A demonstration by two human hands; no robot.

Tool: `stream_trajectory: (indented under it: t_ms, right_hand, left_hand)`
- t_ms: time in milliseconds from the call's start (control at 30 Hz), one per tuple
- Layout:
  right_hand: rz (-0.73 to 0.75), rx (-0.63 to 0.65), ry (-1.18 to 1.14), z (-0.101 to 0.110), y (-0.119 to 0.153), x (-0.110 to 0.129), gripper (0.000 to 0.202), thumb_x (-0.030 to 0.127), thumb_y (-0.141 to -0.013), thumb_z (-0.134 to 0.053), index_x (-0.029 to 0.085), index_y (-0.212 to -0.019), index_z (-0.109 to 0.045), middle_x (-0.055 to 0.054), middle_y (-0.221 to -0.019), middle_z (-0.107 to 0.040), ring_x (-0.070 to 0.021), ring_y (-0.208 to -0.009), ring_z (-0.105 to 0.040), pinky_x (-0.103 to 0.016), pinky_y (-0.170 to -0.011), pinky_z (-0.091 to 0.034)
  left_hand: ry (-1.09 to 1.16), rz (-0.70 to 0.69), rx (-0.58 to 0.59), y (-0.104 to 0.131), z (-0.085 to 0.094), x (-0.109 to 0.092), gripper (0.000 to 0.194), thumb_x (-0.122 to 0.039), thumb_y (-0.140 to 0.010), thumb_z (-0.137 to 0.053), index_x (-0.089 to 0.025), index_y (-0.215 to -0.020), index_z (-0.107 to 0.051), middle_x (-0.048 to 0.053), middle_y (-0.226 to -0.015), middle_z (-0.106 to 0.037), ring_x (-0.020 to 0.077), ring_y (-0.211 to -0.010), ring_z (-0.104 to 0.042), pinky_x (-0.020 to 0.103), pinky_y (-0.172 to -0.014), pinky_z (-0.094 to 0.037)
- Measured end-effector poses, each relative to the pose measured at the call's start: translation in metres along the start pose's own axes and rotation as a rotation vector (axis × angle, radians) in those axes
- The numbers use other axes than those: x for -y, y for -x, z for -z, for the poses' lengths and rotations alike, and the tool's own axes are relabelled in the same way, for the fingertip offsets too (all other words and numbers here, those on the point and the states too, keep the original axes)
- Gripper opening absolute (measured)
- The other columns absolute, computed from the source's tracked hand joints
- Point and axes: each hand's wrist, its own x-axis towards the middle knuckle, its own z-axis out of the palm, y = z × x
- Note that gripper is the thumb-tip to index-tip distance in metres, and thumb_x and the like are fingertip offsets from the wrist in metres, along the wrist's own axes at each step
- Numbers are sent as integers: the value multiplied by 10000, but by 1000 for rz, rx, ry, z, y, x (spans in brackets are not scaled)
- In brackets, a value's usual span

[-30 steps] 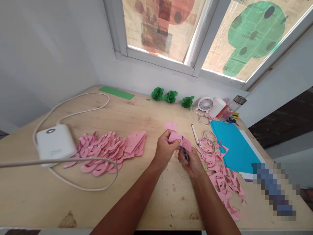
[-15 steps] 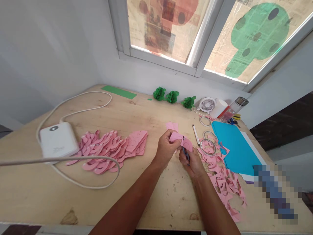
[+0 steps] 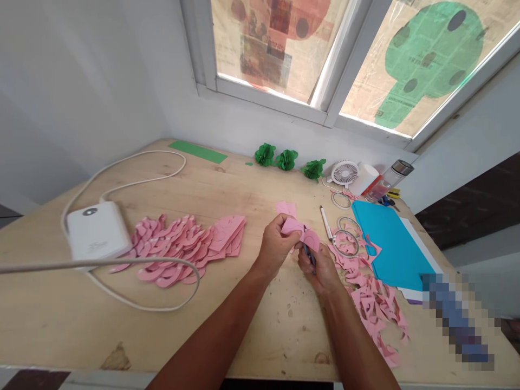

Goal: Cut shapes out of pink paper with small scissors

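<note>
Pink paper point(image 3: 312, 240) looks only part-cut — our left hand point(image 3: 276, 241) pinching it, our right hand point(image 3: 320, 266) gripping scissors point(image 3: 310, 257) — with curved cut-outs point(image 3: 182, 242) piled at nine o'clock.

Your wooden table point(image 3: 227, 189) carries: white device point(image 3: 99, 230) left, pink cutouts point(image 3: 174, 249) beside it, green strip point(image 3: 197, 151) and three green puffs point(image 3: 286, 160) at back, pink scraps point(image 3: 371, 300) right.

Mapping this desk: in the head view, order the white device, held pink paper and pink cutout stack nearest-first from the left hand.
1. Held pink paper, in the left hand.
2. Pink cutout stack, to its left.
3. White device, farther left.
</note>
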Motion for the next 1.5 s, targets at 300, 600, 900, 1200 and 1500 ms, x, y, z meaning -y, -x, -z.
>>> stream_trajectory:
  t_ms: [300,600,900,1200,1500]
  right_hand:
    - [-7,-21,8,0,0,-1,308,455,-740,-602,147,-722,-611,74,-436,-332,-48,-372,-192,-211,-376,-113]
    - [8,-2,-28,1,-1,-3,279,417,-766,-592,143,-730,-632,80,-419,-322,-44,-368,-179,-204,-372,-109]
    - [5,-46,30,0,0,-1,323,461,-740,-592,143,-689,-621,78,-403,-330,-46,-359,-191,-210,-372,-117]
    - [-7,-67,36,0,-1,-3,336,482,-712,-603,148,-672,-611,81,-385,-330,-48,-349,-192,-213,-369,-116]
    - [-4,-68,34,-1,-1,-2,316,456,-718,-600,145,-662,-617,83,-382,-323,-45,-351,-184,-212,-369,-106]
  left_hand:
    - [2,22,2,-2,-1,-1,165,-163,-584,-615,-173,-669,-474,-61,-555,-485,60,-435,-417,189,-436,-334]
    - [-32,9,6,-1,1,-2,146,-142,-602,-598,-171,-698,-492,-58,-568,-505,67,-467,-439,186,-462,-337]
    - [-11,23,-7,-2,0,-5,180,-146,-578,-618,-168,-704,-492,-51,-589,-505,81,-512,-454,191,-478,-362]
    - [23,22,-1,-2,0,-7,203,-162,-567,-630,-165,-724,-502,-47,-609,-510,78,-515,-452,190,-473,-368]
    - [25,36,-11,-1,-2,-10,204,-151,-569,-630,-165,-729,-504,-35,-608,-533,90,-529,-480,199,-487,-387]
